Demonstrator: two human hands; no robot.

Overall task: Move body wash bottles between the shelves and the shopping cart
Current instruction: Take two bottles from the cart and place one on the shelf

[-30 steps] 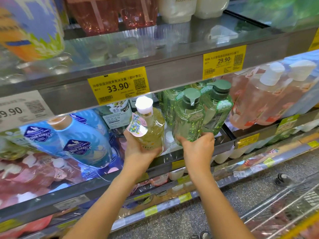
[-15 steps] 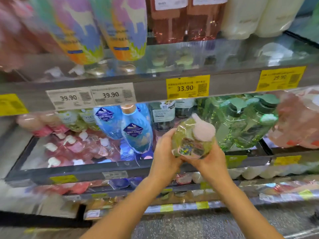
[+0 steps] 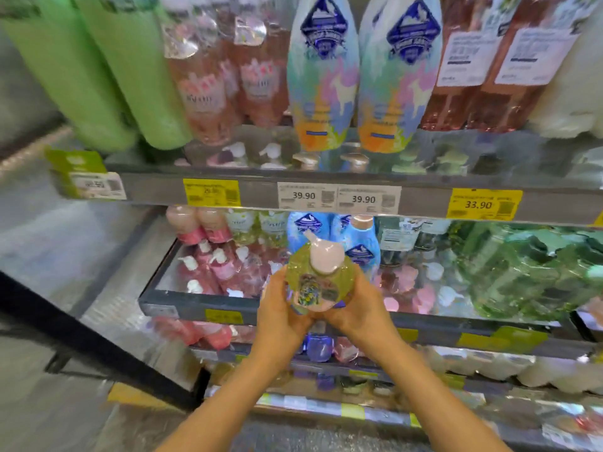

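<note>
- The yellow-green body wash bottle [image 3: 318,282] is held out in front of the middle shelf [image 3: 202,303], tipped so its pale pink pump cap [image 3: 323,256] faces the camera; its long axis runs away from the viewer, base toward the shelves.
- The left hand [image 3: 280,318] wraps the bottle's left side, fingers curled under it in a closed grip.
- The right hand [image 3: 362,308] cups the right side the same way, fingers curled round the body.
- Behind the bottle, blue bottles [image 3: 359,246] stand on that shelf; left of it are pink pump bottles [image 3: 215,269], right of it green ones [image 3: 522,272].
- Above the bottle, price tags reading 39.90 [image 3: 337,199] and 33.90 [image 3: 479,205] sit on the upper shelf edge.
- Higher still stand tall pastel bottles [image 3: 323,76].
</note>
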